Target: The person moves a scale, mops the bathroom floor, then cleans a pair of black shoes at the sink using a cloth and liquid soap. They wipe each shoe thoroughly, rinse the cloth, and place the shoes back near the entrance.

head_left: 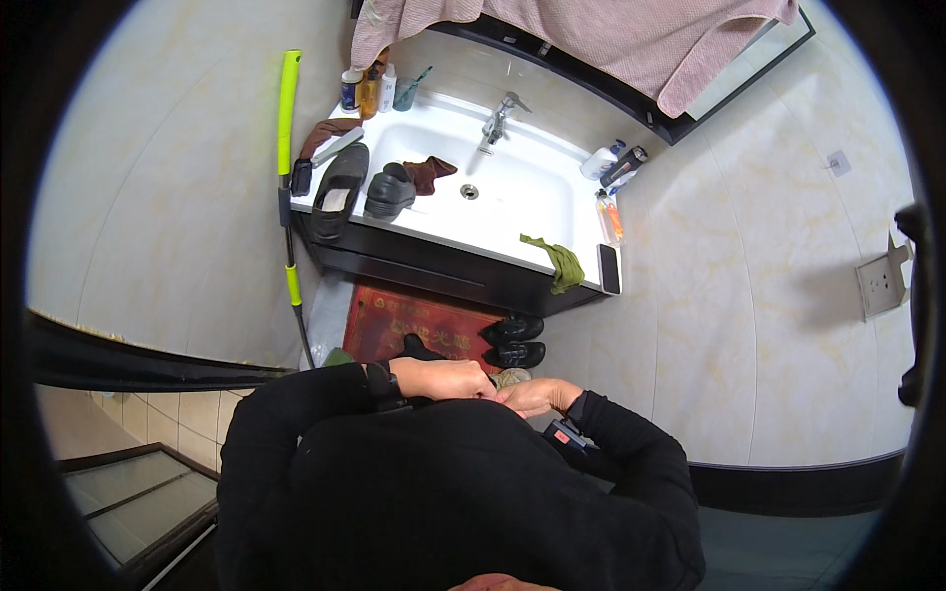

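Note:
My left hand (443, 378) and my right hand (527, 396) meet in front of my black top, close to my waist. Both have curled fingers pressed together; whatever lies between them is hidden. Ahead of them stands a white washbasin (532, 202) on a black cabinet. One black shoe (340, 192) lies along its left rim, and another black shoe (390, 191) sits beside it at the basin's edge. A dark brown cloth (431, 175) touches that second shoe. Over the front rim at the right hangs a green cloth (558, 263).
A phone (610, 269) lies at the right front corner, near several bottles (609, 217). The faucet (505, 116) is at the back. A yellow-green pole (287, 128) leans at left. Below are a red mat (394, 320) and black shoes (515, 341). A pink towel (581, 39) hangs above.

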A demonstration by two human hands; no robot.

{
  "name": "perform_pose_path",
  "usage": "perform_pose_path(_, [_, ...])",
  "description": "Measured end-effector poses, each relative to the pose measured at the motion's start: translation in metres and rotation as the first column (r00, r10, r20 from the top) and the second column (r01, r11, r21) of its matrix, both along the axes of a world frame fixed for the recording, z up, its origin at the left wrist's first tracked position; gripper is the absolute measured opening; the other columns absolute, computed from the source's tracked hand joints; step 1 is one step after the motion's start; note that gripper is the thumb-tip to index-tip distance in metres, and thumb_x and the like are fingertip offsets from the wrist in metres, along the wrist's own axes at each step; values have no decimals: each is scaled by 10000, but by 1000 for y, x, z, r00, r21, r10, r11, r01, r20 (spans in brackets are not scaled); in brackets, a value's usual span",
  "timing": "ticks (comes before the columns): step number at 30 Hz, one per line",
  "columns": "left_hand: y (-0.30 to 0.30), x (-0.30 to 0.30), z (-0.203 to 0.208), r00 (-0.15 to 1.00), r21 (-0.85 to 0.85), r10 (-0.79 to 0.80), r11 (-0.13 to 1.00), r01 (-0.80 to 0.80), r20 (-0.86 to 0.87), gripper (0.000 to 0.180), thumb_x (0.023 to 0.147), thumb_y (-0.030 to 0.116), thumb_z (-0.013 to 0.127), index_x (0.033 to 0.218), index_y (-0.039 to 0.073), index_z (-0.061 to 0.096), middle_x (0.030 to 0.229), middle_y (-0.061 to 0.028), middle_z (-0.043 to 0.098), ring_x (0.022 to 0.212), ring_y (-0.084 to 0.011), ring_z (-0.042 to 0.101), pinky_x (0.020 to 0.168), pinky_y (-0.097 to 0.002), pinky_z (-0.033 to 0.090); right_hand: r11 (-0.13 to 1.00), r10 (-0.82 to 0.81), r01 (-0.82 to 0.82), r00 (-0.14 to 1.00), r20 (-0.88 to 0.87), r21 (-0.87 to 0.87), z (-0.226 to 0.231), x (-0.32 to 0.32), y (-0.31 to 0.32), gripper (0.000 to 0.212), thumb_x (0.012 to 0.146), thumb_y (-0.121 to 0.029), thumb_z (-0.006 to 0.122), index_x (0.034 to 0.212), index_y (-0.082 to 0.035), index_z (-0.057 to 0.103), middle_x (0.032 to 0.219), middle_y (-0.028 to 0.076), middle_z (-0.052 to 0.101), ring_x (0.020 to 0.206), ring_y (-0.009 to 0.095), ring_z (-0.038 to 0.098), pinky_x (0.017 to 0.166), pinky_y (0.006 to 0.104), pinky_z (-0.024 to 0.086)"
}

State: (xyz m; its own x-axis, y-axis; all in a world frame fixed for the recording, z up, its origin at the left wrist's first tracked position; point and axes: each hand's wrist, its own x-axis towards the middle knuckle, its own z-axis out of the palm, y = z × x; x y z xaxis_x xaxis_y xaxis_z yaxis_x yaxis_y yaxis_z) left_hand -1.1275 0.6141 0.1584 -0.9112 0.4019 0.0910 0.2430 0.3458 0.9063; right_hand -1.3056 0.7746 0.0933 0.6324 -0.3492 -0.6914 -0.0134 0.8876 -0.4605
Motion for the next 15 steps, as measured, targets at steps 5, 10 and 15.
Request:
perform_pose_path(5, [2,1,-1,998,-18,51,999,-50,26,52,772,34,578,800,-1,603,670,-127,608,609,-268,601,565,-355,446,996,-88,87,995,49,17,-5,1,3,211,948,-200,521,1068,-43,595,831,-18,629,625,36,584,521,165,466])
perform_pose_path(10, [2,4,-3,998,-18,43,999,-42,55,72,771,43,584,821,2,617,674,-122,609,619,-258,605,579,-352,455,999,-36,38,998,55,-39,3,8,1,198,946,-170,524,1063,-31,602,859,-25,632,644,26,583,555,150,465])
perform_pose_path(15, [3,3,-7,998,-94,56,994,-53,37,85,777,64,589,841,12,613,784,-123,598,725,-254,585,646,-356,459,956,-273,272,962,3,-106,31,21,14,191,946,-120,508,1085,-29,602,973,-27,624,820,41,591,690,171,479])
